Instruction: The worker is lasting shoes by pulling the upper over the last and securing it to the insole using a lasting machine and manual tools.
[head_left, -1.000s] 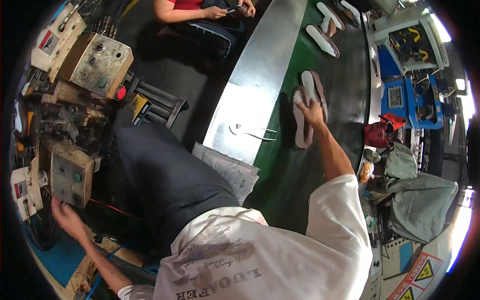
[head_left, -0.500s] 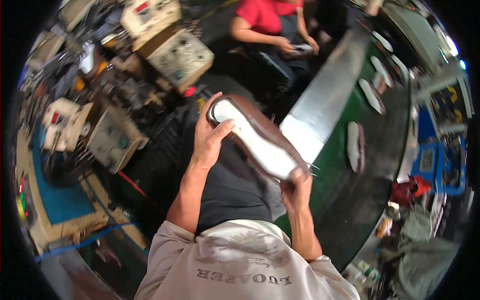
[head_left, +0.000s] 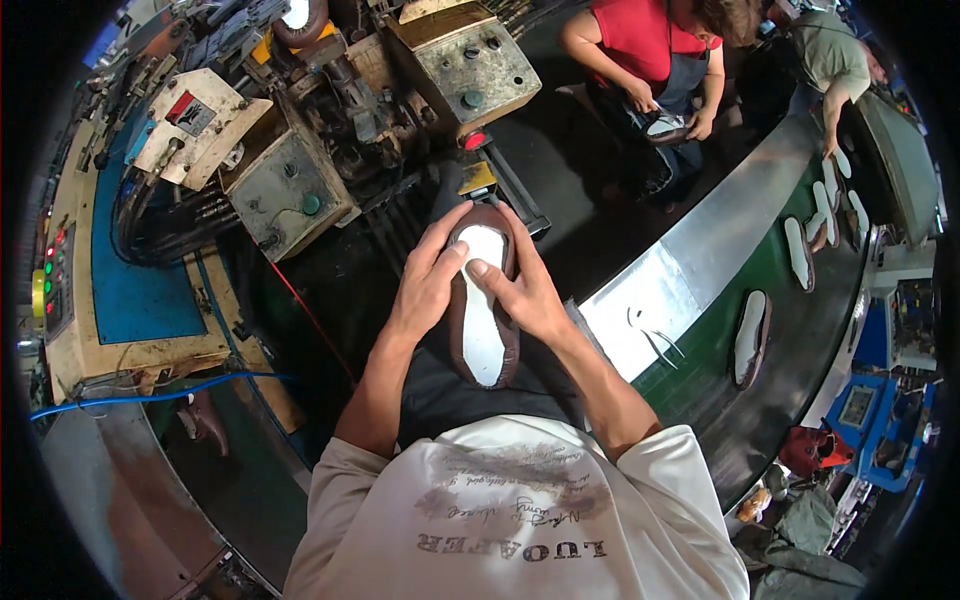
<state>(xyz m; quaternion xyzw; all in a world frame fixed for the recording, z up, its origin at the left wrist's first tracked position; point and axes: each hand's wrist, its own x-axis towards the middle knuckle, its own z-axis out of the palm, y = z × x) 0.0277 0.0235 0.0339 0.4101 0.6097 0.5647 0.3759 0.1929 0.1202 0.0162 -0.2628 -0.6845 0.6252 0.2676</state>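
Observation:
A brown shoe upper (head_left: 484, 318) with a white sole face turned up is held out before my lap. My left hand (head_left: 424, 285) grips its far end from the left, thumb pressed on the white face. From the other side my right hand (head_left: 527, 290) clasps the same end, with its thumb also on the white. The fingers of both hands wrap round the brown sides, so their tips are partly hidden. The shoe's near end hangs free above my dark trousers.
To the left stands a machine with worn control boxes (head_left: 290, 190) and a blue panel (head_left: 140, 270). A metal ledge (head_left: 690, 250) with dark strands on it borders a green conveyor belt (head_left: 690, 385) carrying several shoes. A person in red (head_left: 640, 50) holds a shoe ahead; another person (head_left: 835, 60) reaches to the belt.
The shoe has turned from slanting to nearly upright in view. My right hand has moved from its near end to the far end, beside my left. The view has swung toward the machine.

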